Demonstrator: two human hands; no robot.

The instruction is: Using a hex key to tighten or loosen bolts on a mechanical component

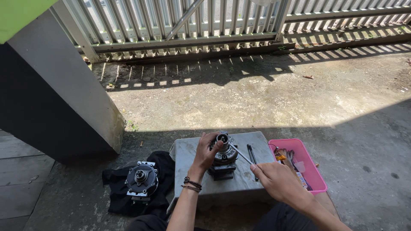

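While the left hand (206, 150) wraps around the upper side of a metal motor part (224, 157), the right hand (274, 179) grips a thin metal rod (239, 154) whose far tip reaches the open top of that part. Motor part stands upright near the middle of a grey slab (239, 182), which sits low on the concrete floor (299, 102). Left wrist wears dark bead bracelets (192, 184). Two dark slim tools (251, 155) lie on the slab just right of the part, partly crossed by the rod. Pink plastic tray (314, 173) sits touching or just beside the slab's right edge, full of small tools; its contents are too small to tell apart, and the right hand covers its near left side. On the floor left of the slab, a second round motor part (141, 179) rests on a black cloth (162, 164). Big grey pillar (64, 98) stands further left. Metal slatted gate (192, 21) runs across the back, throwing striped shadows on the sunlit floor. Slab and hands are in shade.
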